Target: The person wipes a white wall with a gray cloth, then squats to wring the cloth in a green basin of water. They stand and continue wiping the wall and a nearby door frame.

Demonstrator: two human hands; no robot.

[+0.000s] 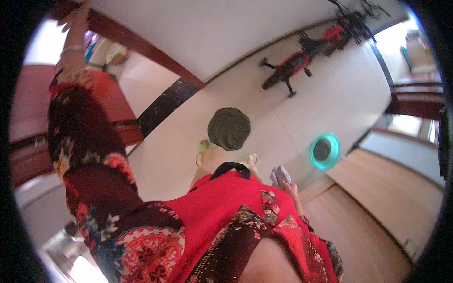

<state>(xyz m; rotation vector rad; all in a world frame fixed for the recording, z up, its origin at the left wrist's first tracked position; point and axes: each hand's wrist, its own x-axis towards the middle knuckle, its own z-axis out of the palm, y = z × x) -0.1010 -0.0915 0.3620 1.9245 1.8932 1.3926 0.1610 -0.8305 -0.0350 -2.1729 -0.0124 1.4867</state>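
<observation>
My left hand [76, 19] is raised at the upper left, with fingers apart, against or just in front of a dark red wooden door frame [141, 46]. A bangle circles that wrist, and nothing shows in the hand. Low by my right side, my right hand [291, 187] holds a crumpled pale grey cloth [280, 174]. Just ahead of my slippers [202, 152], a dark round mat [229, 128] lies on the pale tiled floor [170, 123]. To the right stands a turquoise plastic basin [335, 152] with something dark inside, too blurred to tell.
A red and black machine with projecting feet [293, 69] stands along the white wall [170, 28]. A dark threshold strip [168, 102] crosses the doorway at left. Light wooden furniture [385, 184] borders the right side, near the basin.
</observation>
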